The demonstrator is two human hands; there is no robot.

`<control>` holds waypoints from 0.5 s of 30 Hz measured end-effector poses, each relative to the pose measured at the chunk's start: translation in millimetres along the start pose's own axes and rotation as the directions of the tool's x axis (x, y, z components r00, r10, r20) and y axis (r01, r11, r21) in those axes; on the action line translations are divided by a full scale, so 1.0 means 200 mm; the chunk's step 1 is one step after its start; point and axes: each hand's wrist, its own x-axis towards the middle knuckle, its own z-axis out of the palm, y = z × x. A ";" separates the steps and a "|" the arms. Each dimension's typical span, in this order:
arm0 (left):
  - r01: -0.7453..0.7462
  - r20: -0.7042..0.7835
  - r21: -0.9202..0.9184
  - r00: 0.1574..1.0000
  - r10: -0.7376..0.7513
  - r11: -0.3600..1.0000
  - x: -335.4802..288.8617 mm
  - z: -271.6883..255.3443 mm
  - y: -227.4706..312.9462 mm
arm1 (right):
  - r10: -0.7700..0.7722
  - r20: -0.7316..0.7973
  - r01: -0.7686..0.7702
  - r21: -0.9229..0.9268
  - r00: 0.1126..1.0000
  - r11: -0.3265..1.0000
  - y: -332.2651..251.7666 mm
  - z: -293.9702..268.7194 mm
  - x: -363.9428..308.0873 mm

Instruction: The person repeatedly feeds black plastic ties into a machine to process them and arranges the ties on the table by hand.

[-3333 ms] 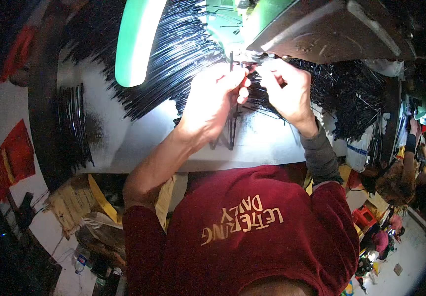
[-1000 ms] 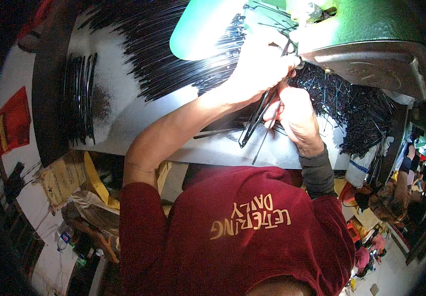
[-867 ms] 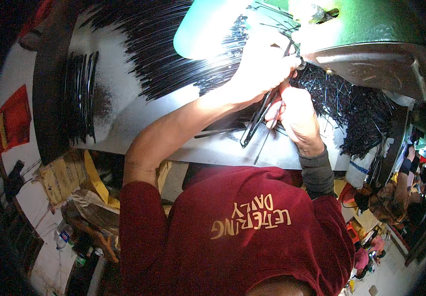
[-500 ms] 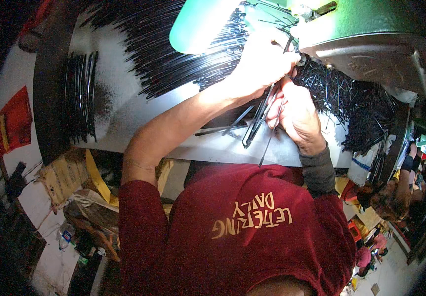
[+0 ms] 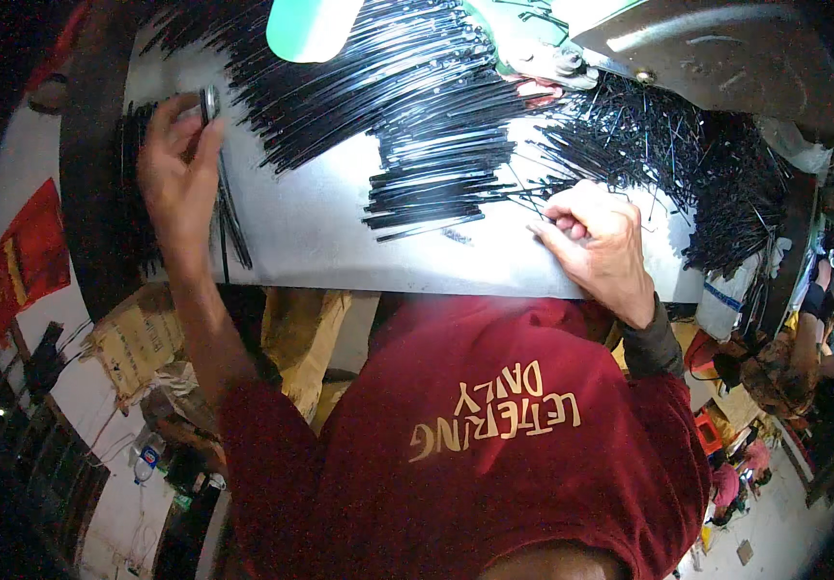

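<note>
My left hand (image 5: 180, 164) is closed on a small bundle of thin black rods (image 5: 230, 208), held upright at the left part of the pale metal table (image 5: 311, 232). Just beside it, a stack of rods (image 5: 133, 145) lies along the table's left end, partly hidden by the hand. Over on the right, my right hand (image 5: 599, 237) is closed, its thumb and finger pinching at the end of a thin black rod (image 5: 527, 191). Left of those fingertips lies a neat row of black rods (image 5: 427, 198).
A broad fan of black rods (image 5: 340, 97) covers the table's back. A tangled heap of rods (image 5: 668, 135) lies at the right, under a green machine with a metal guard (image 5: 726, 58). A green lamp shade (image 5: 311, 29) hangs above. Cardboard (image 5: 132, 353) lies below the table's left.
My hands have parted from below the machine. The left has swung far left with the rods; the right has come down and right. The view has shifted slightly.
</note>
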 end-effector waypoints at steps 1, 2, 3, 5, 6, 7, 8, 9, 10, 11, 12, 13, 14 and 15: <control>0.001 0.000 0.006 1.000 -0.001 1.000 -0.04 -0.03 -0.04 | -0.001 0.001 0.001 0.006 1.000 1.000 0.00 0.01 0.01; -0.075 -0.036 0.338 0.995 0.092 0.938 -0.09 -0.08 -0.06 | -0.045 -0.034 0.043 -0.066 0.998 0.997 -0.01 0.01 0.04; -0.127 -0.037 0.628 0.981 0.192 0.768 -0.14 -0.10 -0.06 | -0.090 -0.070 0.079 -0.144 0.994 0.986 0.00 0.02 0.07; -0.021 0.070 0.238 0.998 0.005 0.971 -0.31 -0.01 0.02 | -0.133 -0.062 0.117 -0.219 0.989 0.969 0.07 0.03 0.09; -0.028 0.171 0.170 0.985 -0.002 0.985 -0.40 0.06 0.09 | -0.138 -0.074 0.121 -0.202 0.988 0.972 0.10 0.03 0.09; -0.024 0.272 0.093 0.962 -0.002 0.995 -0.47 0.15 0.13 | -0.139 -0.083 0.121 -0.194 0.987 0.974 0.13 0.03 0.09; -0.074 0.319 0.041 0.946 0.058 0.996 -0.53 0.22 0.18 | -0.127 -0.079 0.111 -0.176 0.989 0.978 0.12 0.02 0.09; -0.117 0.361 -0.004 0.926 0.110 0.993 -0.59 0.24 0.23 | -0.132 -0.065 0.121 -0.163 0.989 0.979 0.10 0.00 0.08; -0.211 0.345 -0.022 0.916 0.206 0.977 -0.64 0.28 0.25 | -0.113 -0.064 0.103 -0.145 0.992 0.984 0.08 -0.01 0.08; -0.316 0.324 -0.056 0.891 0.316 0.947 -0.65 0.35 0.24 | -0.091 -0.076 0.080 -0.145 0.993 0.986 0.08 -0.03 0.08; -0.317 0.324 -0.065 0.890 0.320 0.946 -0.65 0.39 0.26 | -0.064 -0.100 0.052 -0.120 0.993 0.991 0.09 -0.03 0.08; -0.418 0.335 0.022 0.859 0.387 0.908 -0.65 0.42 0.28 | -0.062 -0.102 0.049 -0.126 0.993 0.991 0.09 -0.03 0.08; -0.512 0.354 0.108 0.821 0.449 0.852 -0.65 0.44 0.28 | -0.018 -0.086 0.007 -0.131 0.996 0.991 0.08 -0.04 0.07; -0.514 0.354 0.104 0.819 0.452 0.851 -0.65 0.45 0.27 | 0.025 -0.071 -0.034 -0.136 0.997 0.990 0.08 -0.04 0.07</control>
